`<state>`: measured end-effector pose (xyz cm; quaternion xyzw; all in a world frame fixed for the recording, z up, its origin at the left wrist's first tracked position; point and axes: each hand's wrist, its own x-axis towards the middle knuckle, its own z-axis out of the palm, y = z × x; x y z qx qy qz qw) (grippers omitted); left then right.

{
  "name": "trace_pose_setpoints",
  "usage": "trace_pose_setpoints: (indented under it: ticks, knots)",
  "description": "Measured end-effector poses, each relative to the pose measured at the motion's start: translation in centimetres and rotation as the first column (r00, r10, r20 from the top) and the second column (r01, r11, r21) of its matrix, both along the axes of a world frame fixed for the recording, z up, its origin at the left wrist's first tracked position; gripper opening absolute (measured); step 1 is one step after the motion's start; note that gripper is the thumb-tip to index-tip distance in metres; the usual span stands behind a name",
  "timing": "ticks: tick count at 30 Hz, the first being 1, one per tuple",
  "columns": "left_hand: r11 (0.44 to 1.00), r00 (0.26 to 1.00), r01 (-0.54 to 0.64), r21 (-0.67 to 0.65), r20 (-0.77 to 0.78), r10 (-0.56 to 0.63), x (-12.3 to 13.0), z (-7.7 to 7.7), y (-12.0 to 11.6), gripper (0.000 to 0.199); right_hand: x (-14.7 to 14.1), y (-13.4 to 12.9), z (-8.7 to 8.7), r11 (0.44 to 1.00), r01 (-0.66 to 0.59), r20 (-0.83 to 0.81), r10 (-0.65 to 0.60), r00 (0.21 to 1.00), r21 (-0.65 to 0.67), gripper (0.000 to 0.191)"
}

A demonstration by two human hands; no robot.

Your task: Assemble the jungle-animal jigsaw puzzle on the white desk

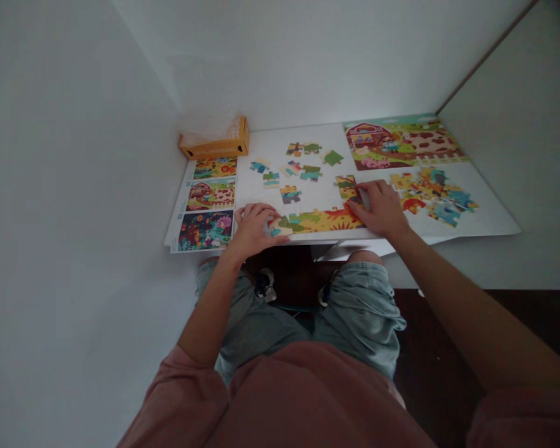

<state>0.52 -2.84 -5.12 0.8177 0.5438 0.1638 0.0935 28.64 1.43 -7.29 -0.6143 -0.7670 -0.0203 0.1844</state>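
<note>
Bracketing the puzzle strip (313,221), left hand (256,228) and right hand (381,208) (thumbs parted from curled fingers) should press gently, evenly.

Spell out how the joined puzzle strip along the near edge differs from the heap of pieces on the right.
Arrangement: the strip is a flat, connected row; the heap is a jumble of pieces.
Colour: the strip looks mostly yellow and green; the heap mixes yellow with plenty of blue.
Hands: the left hand and right hand are at the strip; neither is on the heap.
Shared: both show yellow.
</note>
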Motion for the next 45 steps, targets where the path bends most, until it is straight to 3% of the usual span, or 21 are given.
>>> trace_pose_setpoints:
  ticks: [10, 13, 17, 21, 24, 31, 35, 39, 45]
  knots:
    - [0.999, 0.999, 0.033, -0.023, 0.042, -0.032, -0.4, 0.2, 0.9, 0.034, 0.3, 0.1, 0.0, 0.999, -0.025, -0.025, 0.026, 0.999, 0.027, 0.038]
    - [1.0, 0.997, 0.005, -0.009, 0.071, -0.004, -0.8, 0.9, 1.5, 0.033, 0.3, 0.2, 0.0, 0.999, -0.025, -0.026, 0.026, 0.999, 0.024, 0.039]
    - [0.989, 0.989, -0.102, 0.103, 0.117, 0.089, -2.2, 1.5, 3.8, 0.033, 0.3, 0.1, 0.0, 0.999, -0.023, -0.023, 0.024, 0.999, 0.026, 0.038]
    - [0.956, 0.969, -0.237, 0.171, 0.112, 0.22, -3.3, 0.2, 6.2, 0.034, 0.2, 0.1, 0.0, 0.999, -0.022, -0.026, 0.022, 0.999, 0.033, 0.038]
    - [0.946, 0.958, -0.272, 0.174, 0.137, 0.251, -3.7, -1.3, 7.0, 0.029, 0.2, 0.2, -0.1, 0.999, -0.017, -0.021, 0.018, 1.0, 0.034, 0.037]
    - [0.876, 0.853, -0.437, 0.204, 0.405, 0.331, -4.9, -3.3, 8.2, 0.033, 0.3, 0.5, -0.2, 1.0, -0.013, -0.016, 0.013, 1.0, 0.028, 0.037]
    - [0.888, 0.856, -0.426, 0.172, 0.395, 0.334, -4.9, -3.8, 8.5, 0.023, 0.3, 0.4, -0.2, 0.999, -0.017, -0.007, 0.017, 1.0, 0.033, 0.037]
    - [0.899, 0.899, -0.393, 0.192, 0.283, 0.333, -4.1, -3.4, 8.0, 0.021, 0.3, 0.4, -0.2, 0.999, -0.017, -0.008, 0.018, 1.0, 0.036, 0.037]
    - [0.856, 0.86, -0.488, 0.172, 0.259, 0.439, -4.1, -1.6, 6.9, 0.028, 0.3, 0.4, -0.3, 0.999, -0.012, -0.017, 0.013, 1.0, 0.037, 0.037]
